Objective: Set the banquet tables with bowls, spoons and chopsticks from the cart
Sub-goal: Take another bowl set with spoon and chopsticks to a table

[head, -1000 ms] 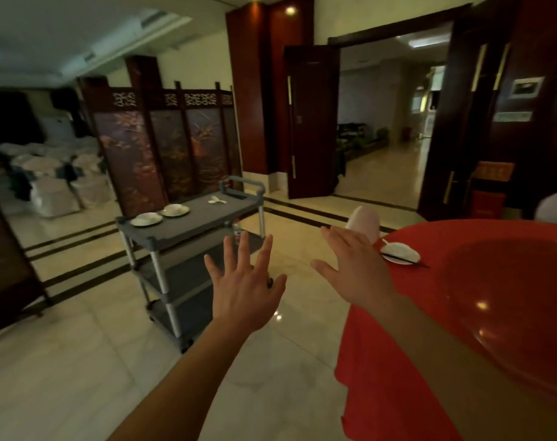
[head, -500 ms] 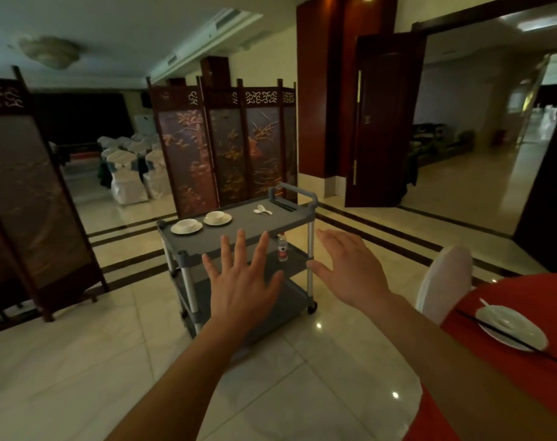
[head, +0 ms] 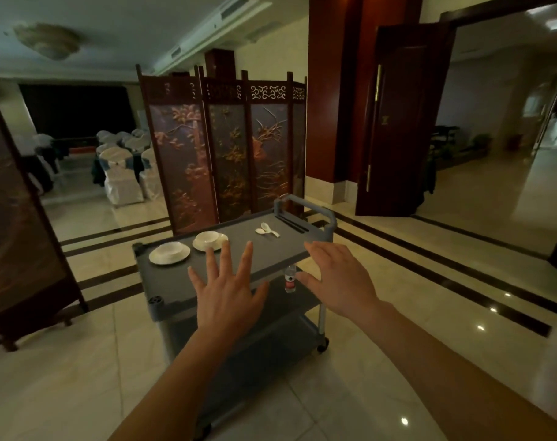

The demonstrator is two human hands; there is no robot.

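A grey three-shelf cart point(head: 162, 281) stands on the tiled floor straight ahead. On its top shelf sit two white bowls on saucers, one at the left point(head: 169, 252) and one beside it point(head: 209, 240). Two white spoons point(head: 267, 230) lie further back, with dark chopsticks point(head: 291, 223) near the handle point(head: 312, 209). My left hand point(head: 228, 292) hovers with fingers spread in front of the top shelf, holding nothing. My right hand point(head: 339, 276) is also held out, fingers straight and empty, at the cart's right corner.
A small water bottle point(head: 290, 279) stands on the middle shelf. A carved folding screen point(head: 226, 148) rises behind the cart, another screen point(head: 19, 218) at the left. Covered chairs point(head: 121, 173) stand far back. An open dark door point(head: 395, 122) is at the right.
My view has swung left, away from the red banquet table, which has left the frame. The cart has come nearer and now sits in the middle. Both hands stay spread and empty.
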